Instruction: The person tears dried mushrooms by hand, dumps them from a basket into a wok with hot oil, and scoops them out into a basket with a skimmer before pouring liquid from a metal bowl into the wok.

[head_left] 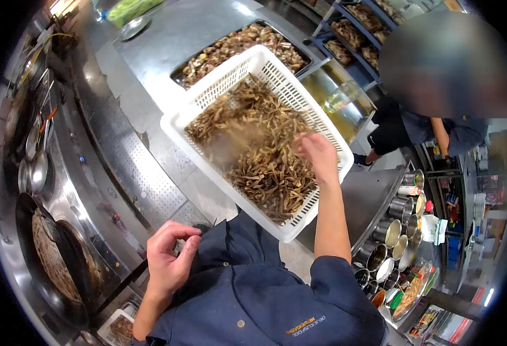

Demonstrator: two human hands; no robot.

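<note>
Reaching over wrinkled strips (265,167), slatted plastic basket (205,94), right hand (319,157), fingers' hold unclear; left hand (169,256), fingers half-curled.

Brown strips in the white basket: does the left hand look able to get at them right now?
Probably yes: the white basket is open on top, and just its wall seems between the left hand and the brown strips.

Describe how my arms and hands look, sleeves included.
Your left hand and right hand are bare, without gloves. The right sleeve is dark navy and short, ending near the elbow. It belongs to a matching top with orange and pale lettering.
</note>
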